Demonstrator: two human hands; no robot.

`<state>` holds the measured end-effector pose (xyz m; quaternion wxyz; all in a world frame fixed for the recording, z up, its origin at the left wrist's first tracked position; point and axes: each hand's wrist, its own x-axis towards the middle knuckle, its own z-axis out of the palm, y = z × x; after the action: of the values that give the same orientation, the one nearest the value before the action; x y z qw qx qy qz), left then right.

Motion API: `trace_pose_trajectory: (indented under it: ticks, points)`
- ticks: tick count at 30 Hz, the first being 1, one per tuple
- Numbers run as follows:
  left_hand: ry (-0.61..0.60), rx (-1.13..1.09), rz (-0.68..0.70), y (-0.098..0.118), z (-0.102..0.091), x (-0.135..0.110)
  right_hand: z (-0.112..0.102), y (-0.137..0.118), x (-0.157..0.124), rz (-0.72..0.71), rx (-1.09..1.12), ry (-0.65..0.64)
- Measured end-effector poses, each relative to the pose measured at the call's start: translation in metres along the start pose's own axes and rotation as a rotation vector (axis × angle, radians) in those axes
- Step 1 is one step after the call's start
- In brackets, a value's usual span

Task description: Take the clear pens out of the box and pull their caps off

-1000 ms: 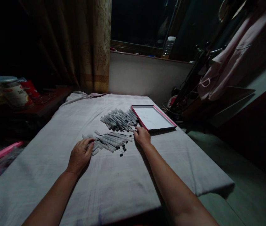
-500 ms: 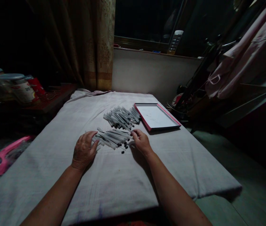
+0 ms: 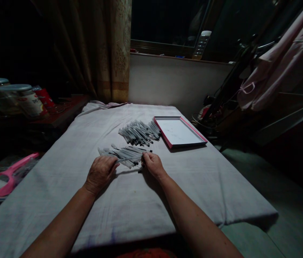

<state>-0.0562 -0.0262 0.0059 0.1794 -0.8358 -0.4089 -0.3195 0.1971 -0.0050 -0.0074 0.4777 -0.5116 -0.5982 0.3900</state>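
A thin, pale pen [image 3: 129,158] stretches between my two hands just above the nearer pile. My left hand [image 3: 101,173] is closed on its left end, fingers pinched together. Its right end sits in the pinch of my right hand [image 3: 153,164]. Below and behind it lies the nearer pile of clear-barrelled pens [image 3: 124,152], partly covered by my hands. Farther back, a larger heap of similar pens with dark tips [image 3: 138,132] rests on the cloth. A small black cap [image 3: 140,171] lies beside my right fingers; other small pieces there are hidden by the hand.
A shallow box lid with red sides and a white inside [image 3: 181,132] lies on the cloth-covered table [image 3: 130,215], right of the larger heap. Jars [image 3: 29,102] stand on a dark side table at left, above a pink-handled item [image 3: 11,175].
My left hand has moved right and closed from a looser curl. My right hand has come left and nearer to me. A pen is now held between them.
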Motion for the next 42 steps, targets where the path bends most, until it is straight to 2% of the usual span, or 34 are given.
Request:
trace_pose_trajectory:
  ticks: [11, 16, 20, 42]
  points:
    - [-0.058, -0.003, -0.016, 0.002, -0.003, 0.003, -0.009, -0.004, 0.000, -0.006, 0.110, -0.073]
    - [-0.078, -0.007, -0.042, 0.002, -0.001, 0.002, -0.013, -0.006, 0.002, 0.095, 0.247, -0.085]
    - [-0.092, -0.005, -0.056, 0.003, -0.003, 0.003, -0.013, -0.006, 0.002, 0.130, 0.236, -0.050]
    - [-0.157, -0.054, -0.056, 0.003, -0.005, 0.004, -0.022, -0.009, 0.003, 0.158, 0.294, -0.078]
